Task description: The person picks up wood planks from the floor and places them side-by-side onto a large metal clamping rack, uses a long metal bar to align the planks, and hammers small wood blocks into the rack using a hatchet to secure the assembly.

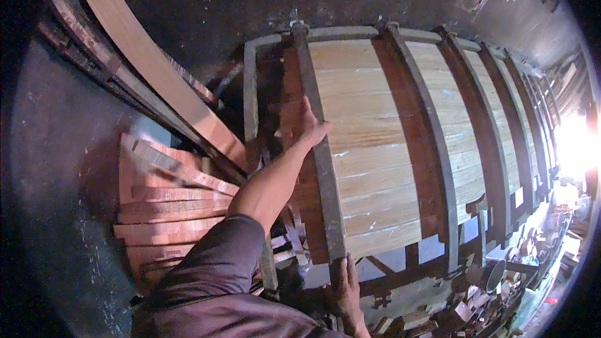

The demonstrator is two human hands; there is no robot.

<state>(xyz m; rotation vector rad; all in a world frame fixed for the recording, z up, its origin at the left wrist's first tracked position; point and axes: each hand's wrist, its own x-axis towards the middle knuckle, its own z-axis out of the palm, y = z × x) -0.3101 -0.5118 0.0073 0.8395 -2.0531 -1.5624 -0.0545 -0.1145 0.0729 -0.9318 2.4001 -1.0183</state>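
Note:
Both of my hands are on a long dark bar [325, 178], the leftmost full bar lying across a panel of pale wooden planks [369, 150]. My left hand [313, 128] closes round the bar near its upper middle, with the thumb pointing up along it. Lower down, my right hand [346, 281] holds the bar's bottom end; its fingers point upward and part of the palm is hidden. Several similar bars, such as the second dark bar [429, 122], cross the panel to the right. Reddish-brown strips show between the pale sections.
On the left lean long boards [147, 47] and a stack of curved wooden pieces [178, 203]. A grey frame post [250, 94] stands beside the bar. Wood offcuts [466, 307] litter the lower right, near a T-shaped tool [481, 228]. Bright light [579, 147] enters at far right.

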